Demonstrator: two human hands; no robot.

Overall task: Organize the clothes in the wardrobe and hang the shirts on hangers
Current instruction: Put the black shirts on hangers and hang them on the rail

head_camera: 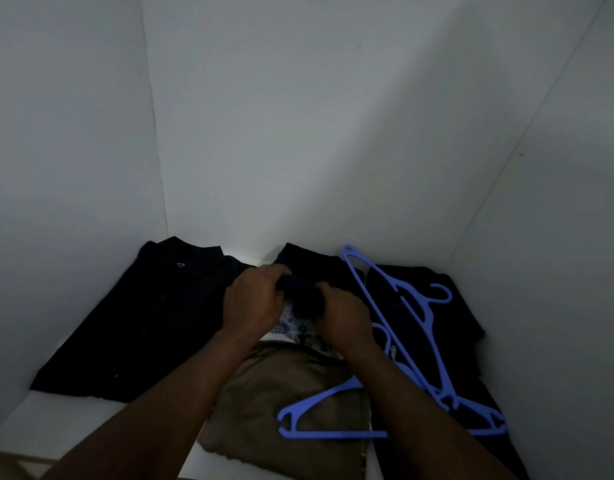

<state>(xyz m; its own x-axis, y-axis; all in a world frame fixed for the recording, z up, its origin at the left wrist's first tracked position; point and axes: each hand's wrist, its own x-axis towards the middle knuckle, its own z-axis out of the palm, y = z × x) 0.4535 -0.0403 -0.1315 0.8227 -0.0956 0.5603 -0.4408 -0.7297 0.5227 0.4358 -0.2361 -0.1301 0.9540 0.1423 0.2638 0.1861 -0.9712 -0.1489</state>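
Observation:
Inside a white wardrobe compartment, my left hand and my right hand both grip a small dark garment bunched between them, above a white patterned cloth. A folded black shirt lies flat at the left. An olive-brown folded garment sits in front, under my arms. One blue plastic hanger rests on it. Two more blue hangers lie across a dark garment at the right.
The white shelf floor shows at the front left. White wardrobe walls close in at the left, back and right. Another dark folded piece lies behind my hands near the back wall.

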